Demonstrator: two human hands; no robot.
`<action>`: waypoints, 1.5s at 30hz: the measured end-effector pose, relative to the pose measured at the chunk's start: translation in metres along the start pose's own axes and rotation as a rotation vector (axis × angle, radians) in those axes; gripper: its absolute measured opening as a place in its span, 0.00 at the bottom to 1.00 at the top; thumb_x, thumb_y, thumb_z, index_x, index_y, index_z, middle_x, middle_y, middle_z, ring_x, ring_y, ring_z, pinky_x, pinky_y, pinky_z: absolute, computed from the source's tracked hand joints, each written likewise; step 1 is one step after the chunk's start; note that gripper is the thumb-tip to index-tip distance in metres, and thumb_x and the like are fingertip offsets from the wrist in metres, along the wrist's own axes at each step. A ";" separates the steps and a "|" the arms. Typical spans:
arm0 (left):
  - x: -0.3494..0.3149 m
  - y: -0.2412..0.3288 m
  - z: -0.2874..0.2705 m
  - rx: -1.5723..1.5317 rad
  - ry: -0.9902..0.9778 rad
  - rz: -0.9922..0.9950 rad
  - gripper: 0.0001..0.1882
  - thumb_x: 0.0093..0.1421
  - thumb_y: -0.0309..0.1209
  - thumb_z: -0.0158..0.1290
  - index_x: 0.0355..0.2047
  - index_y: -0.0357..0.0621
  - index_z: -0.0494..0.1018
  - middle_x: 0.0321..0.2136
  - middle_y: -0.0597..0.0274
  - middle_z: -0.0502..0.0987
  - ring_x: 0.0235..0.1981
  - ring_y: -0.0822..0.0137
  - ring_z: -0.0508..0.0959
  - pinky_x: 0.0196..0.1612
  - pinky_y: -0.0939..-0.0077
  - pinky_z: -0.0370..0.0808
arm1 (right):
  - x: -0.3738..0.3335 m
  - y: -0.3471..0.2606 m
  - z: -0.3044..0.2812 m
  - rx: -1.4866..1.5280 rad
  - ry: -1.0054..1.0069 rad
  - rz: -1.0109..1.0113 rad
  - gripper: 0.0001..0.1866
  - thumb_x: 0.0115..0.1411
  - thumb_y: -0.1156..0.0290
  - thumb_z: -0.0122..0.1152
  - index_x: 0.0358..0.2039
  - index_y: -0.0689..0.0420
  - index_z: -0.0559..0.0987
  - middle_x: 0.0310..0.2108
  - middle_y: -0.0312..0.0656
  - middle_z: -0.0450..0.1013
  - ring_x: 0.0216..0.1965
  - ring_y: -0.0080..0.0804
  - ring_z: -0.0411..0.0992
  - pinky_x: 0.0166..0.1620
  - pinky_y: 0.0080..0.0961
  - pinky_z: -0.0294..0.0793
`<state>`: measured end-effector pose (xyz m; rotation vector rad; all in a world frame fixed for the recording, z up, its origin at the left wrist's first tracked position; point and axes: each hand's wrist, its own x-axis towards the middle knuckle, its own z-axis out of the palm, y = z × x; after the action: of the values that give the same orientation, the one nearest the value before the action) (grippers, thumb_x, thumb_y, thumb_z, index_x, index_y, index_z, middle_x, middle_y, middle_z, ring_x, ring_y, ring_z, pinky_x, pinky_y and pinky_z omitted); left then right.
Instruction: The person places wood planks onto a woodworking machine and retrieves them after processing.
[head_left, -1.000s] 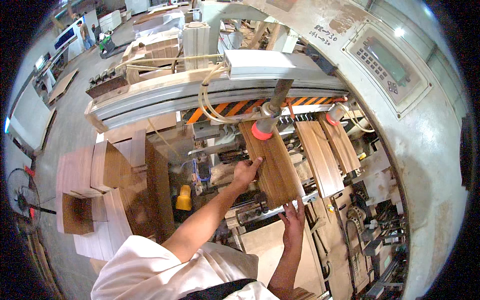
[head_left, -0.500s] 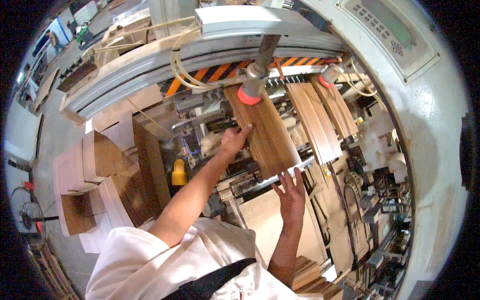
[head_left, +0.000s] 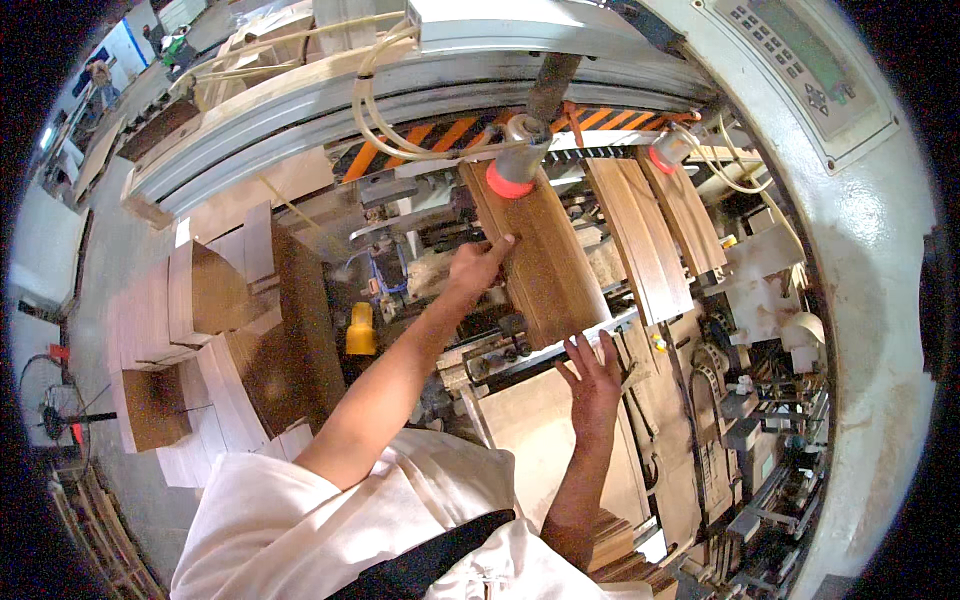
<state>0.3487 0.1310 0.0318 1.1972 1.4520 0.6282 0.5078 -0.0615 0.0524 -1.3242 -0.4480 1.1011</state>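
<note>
A brown wood-grain board point(head_left: 545, 260) lies on the machine bed, its far end beneath a red-rimmed round pressing foot point(head_left: 511, 178). At the board's left edge is my left hand point(head_left: 478, 266), thumb on top and the other fingers curled at the side, partly hidden. My right hand point(head_left: 594, 388) has its fingers spread, fingertips at the near end of the board by a pale metal rail point(head_left: 550, 355). Right of this board lie another brown board point(head_left: 640, 240) and a narrower board point(head_left: 685, 220), the latter under a second red-rimmed foot point(head_left: 668, 155).
Stacked boards point(head_left: 150, 325) stand at the left, near a yellow cap-like part point(head_left: 361, 330). Across the back runs a metal beam point(head_left: 270, 135) with hoses. A grey machine housing with a keypad panel point(head_left: 800, 70) rises at the right. More boards point(head_left: 620, 550) lie low by my right forearm.
The view has shifted slightly, so the machine appears a little farther right. Both hands remain at the same board, in nearly the same places.
</note>
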 end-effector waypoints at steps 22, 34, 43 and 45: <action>-0.096 -0.095 -0.066 0.915 -0.267 0.444 0.14 0.52 0.33 0.52 0.35 0.36 0.74 0.27 0.47 0.79 0.32 0.53 0.81 0.34 0.59 0.77 | 0.143 0.055 -0.073 -0.329 0.342 -0.366 0.08 0.55 0.67 0.61 0.33 0.54 0.75 0.32 0.37 0.73 0.31 0.33 0.71 0.24 0.34 0.75; -0.082 -0.111 -0.055 0.788 -0.216 0.454 0.13 0.54 0.37 0.52 0.28 0.37 0.76 0.26 0.47 0.79 0.31 0.50 0.80 0.32 0.58 0.77 | 0.134 0.049 -0.059 -0.625 0.410 -0.389 0.21 0.52 0.54 0.64 0.38 0.58 0.78 0.36 0.39 0.75 0.35 0.36 0.74 0.25 0.31 0.73; -0.094 -0.103 -0.058 0.820 -0.172 0.389 0.19 0.52 0.46 0.57 0.27 0.39 0.77 0.28 0.49 0.79 0.34 0.52 0.80 0.36 0.60 0.76 | 0.148 0.065 -0.076 -0.460 0.472 -0.167 0.24 0.52 0.50 0.64 0.38 0.60 0.77 0.37 0.41 0.75 0.37 0.39 0.74 0.35 0.39 0.73; -0.094 -0.104 -0.060 0.809 -0.169 0.414 0.20 0.52 0.46 0.57 0.27 0.39 0.78 0.28 0.50 0.79 0.35 0.53 0.80 0.37 0.60 0.76 | 0.149 0.070 -0.082 -0.480 0.425 -0.199 0.27 0.52 0.48 0.63 0.39 0.61 0.77 0.38 0.42 0.75 0.39 0.41 0.73 0.40 0.41 0.71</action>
<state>0.2474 0.0224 -0.0060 2.1602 1.3513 0.1770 0.6156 0.0093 -0.0792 -1.8382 -0.5284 0.5351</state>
